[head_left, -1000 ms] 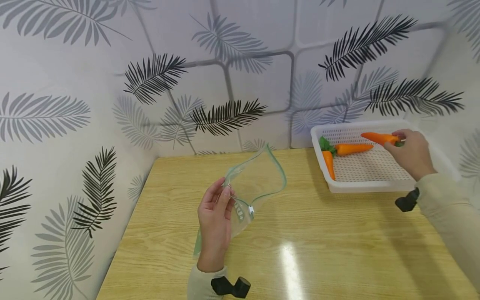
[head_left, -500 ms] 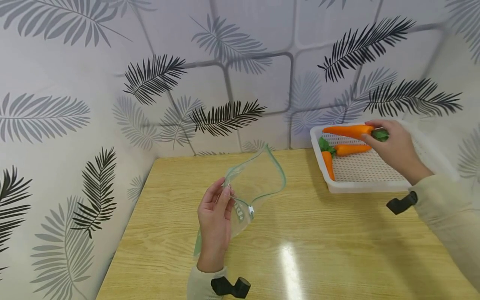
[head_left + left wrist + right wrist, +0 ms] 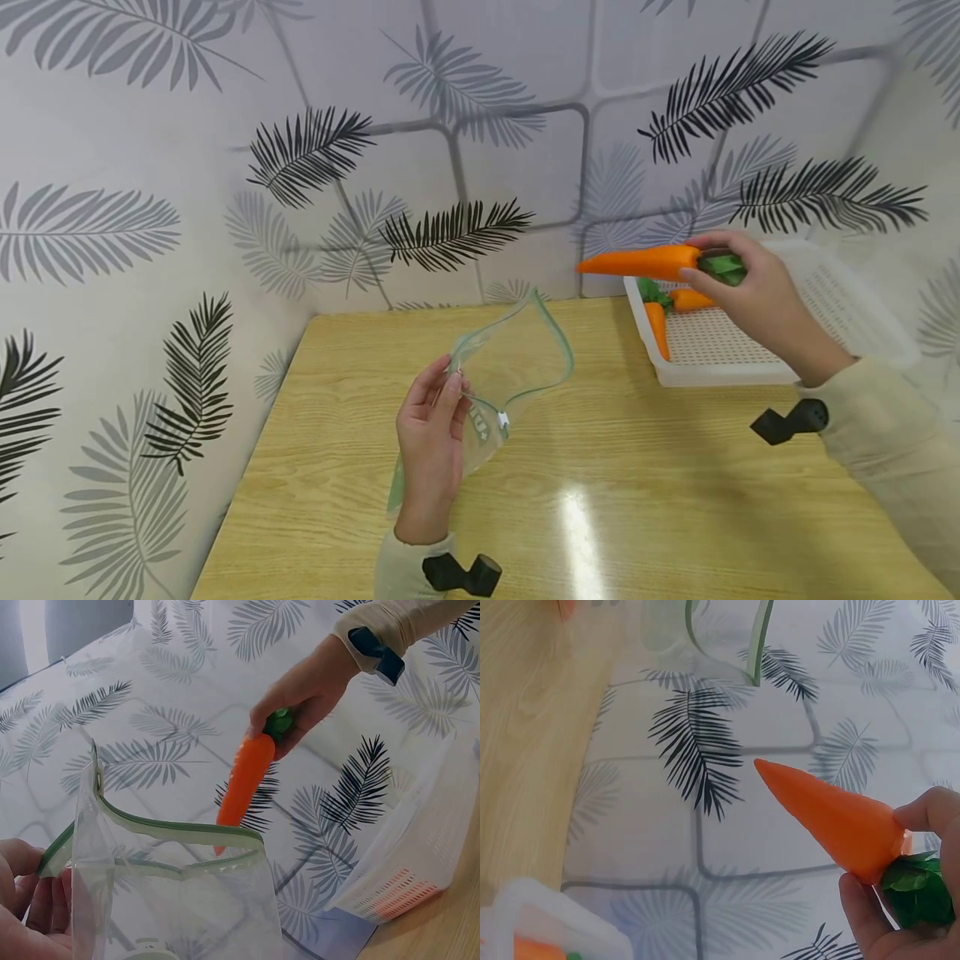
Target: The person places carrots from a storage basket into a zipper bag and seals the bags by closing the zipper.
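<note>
**Zip bag (image 3: 483, 433) in the left hand (image 3: 431, 446), carrot (image 3: 641, 263) in the right hand (image 3: 768, 304)**

At left, thumb and fingers pinch the clear bag's edge above the wooden table (image 3: 337, 408); its green-trimmed mouth gapes, the white slider (image 3: 503, 419) on the near side. Farther right, the held carrot hangs in the air, tip pointing left, apart from the bag. Beneath and beside it, a second carrot (image 3: 657, 331) and a partly hidden third carrot (image 3: 688, 300) lie at the left end of the white perforated basket (image 3: 731, 377). Rightmost, thumb and fingers clamp the held carrot at its leafy end.
</note>
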`<state>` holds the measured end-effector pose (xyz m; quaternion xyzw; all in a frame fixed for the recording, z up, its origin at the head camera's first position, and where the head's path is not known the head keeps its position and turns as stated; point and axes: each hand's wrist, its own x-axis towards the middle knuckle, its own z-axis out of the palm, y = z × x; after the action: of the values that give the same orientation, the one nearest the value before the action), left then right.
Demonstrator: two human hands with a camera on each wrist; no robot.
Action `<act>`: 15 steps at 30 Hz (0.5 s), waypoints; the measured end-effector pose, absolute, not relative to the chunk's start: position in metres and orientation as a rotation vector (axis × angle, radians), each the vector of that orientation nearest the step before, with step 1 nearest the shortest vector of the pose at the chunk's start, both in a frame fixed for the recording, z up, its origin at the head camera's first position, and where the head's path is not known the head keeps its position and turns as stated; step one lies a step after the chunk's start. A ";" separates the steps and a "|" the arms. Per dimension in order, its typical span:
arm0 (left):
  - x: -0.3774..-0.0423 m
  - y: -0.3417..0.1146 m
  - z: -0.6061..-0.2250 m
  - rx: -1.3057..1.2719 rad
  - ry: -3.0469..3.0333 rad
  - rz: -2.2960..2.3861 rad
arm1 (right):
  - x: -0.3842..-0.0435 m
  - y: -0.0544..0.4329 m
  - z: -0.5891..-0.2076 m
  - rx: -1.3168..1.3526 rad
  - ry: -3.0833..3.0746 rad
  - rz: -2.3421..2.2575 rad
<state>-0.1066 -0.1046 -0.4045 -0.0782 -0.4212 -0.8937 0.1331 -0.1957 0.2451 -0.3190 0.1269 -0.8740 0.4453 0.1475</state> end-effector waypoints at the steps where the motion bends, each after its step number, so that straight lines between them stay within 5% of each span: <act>1: -0.107 -0.105 -0.404 -0.227 -1.220 -2.593 | -0.194 0.243 -0.318 0.382 -2.508 1.294; 15: -0.106 -0.103 -0.404 -0.212 -1.228 -2.591 | -0.178 0.215 -0.312 0.665 -2.413 1.276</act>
<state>-0.1064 -0.1034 -0.4040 -0.0729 -0.4234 -0.8932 0.1327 -0.1776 0.2153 -0.3123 0.2336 -0.8470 0.4479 0.1655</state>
